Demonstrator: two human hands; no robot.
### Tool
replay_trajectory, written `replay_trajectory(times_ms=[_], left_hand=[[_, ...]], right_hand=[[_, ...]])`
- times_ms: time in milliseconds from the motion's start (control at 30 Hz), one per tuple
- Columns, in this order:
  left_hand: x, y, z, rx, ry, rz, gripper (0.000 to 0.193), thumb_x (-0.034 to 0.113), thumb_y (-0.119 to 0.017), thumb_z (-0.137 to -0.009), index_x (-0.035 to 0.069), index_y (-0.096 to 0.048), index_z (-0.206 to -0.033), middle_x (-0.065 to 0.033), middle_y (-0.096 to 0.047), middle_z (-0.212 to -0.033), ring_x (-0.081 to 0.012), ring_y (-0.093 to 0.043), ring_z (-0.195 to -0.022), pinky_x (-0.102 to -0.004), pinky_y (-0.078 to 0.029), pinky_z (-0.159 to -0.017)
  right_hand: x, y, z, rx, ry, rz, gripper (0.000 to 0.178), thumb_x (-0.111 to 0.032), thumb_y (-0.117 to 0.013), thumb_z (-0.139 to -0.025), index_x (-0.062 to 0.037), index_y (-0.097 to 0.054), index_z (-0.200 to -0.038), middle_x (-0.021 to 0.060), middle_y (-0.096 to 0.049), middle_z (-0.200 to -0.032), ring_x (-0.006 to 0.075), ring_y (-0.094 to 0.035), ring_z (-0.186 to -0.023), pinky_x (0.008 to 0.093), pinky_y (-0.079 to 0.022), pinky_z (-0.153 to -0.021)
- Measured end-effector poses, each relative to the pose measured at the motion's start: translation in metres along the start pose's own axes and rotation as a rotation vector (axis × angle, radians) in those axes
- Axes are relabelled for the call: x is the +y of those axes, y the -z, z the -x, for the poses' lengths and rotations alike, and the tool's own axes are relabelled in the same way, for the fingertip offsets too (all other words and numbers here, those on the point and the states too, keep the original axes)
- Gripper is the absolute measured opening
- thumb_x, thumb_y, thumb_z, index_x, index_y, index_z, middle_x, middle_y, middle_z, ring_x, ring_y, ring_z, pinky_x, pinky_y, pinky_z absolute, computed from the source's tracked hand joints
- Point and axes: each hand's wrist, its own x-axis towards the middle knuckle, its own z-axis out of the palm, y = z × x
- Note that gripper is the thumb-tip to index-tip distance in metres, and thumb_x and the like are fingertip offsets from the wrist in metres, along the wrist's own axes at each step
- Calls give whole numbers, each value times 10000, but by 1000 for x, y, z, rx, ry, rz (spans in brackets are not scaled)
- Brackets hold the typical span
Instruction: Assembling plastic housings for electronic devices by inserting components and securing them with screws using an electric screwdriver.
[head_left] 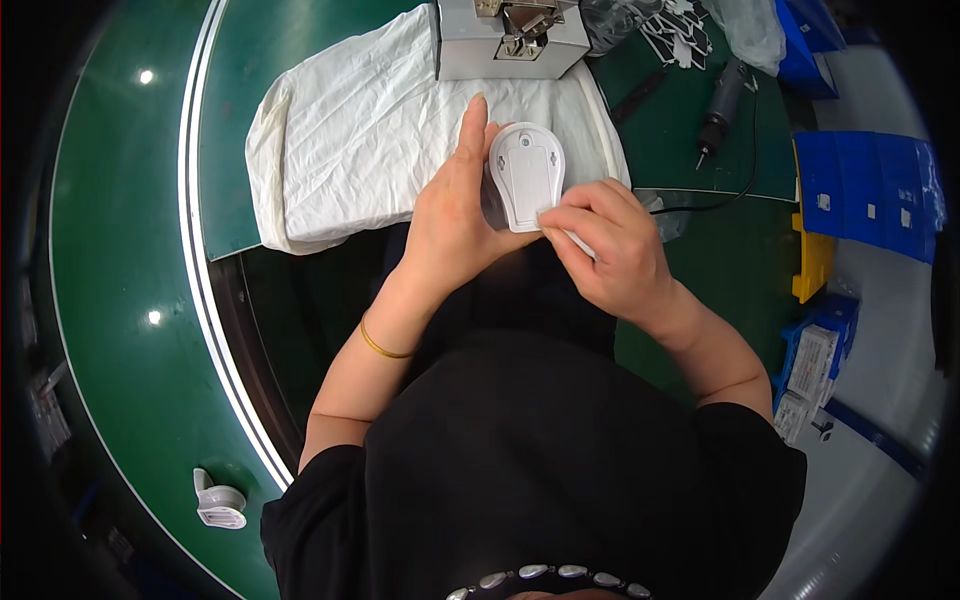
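A white plastic housing [529, 175], rounded at its far end and narrower at the near end, is held upright in front of me. It has a recessed panel in the middle and small holes near the rounded end. My left hand [455, 215] grips it from the left, with the thumb under its narrow end and the other fingers partly hidden behind it. At the housing's lower right corner, my right hand [610, 245] is closed in a pinch. A white sliver shows between those fingers; its kind is hidden.
A white cloth [350, 140] covers the bench under a grey metal fixture [512, 55]. To the right lie an electric screwdriver [718, 115] with a black cable, white parts [678, 35] and blue bins [865, 190]. Another white part [219, 502] sits on the green surface at left.
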Motion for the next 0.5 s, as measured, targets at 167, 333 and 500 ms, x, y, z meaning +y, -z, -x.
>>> replay_trajectory(times_ms=[167, 333, 500], left_hand=[[-1, 2, -3, -23, 18, 8, 1179, 248, -907, -614, -69, -185, -1490, -254, -602, -1232, -347, -624, -1132, -399, -554, -872], [-2, 2, -3, -12, 9, 11, 1190, 257, -914, -603, -69, -190, -1489, -258, -610, -1215, -353, -630, -1115, -399, -555, -869], [1, 3, -3, -25, 24, -15, 1183, 262, -914, -607, -69, -195, -1487, -263, -610, -1212, -355, -633, -1110, -397, -556, -864]], right_hand=[[4, 3, -5, -81, 47, -52, 171, 42, -729, -738, -17, -673, -888, 76, -591, -850, 235, -566, -730, 334, -457, -631], [5, 9, -2, -137, 28, -95, 173, 42, -728, -737, -22, -674, -888, 77, -591, -852, 234, -570, -740, 331, -461, -642], [10, 2, -8, -24, 3, -72, 169, 40, -725, -739, -23, -674, -888, 76, -593, -857, 238, -576, -753, 330, -465, -648]])
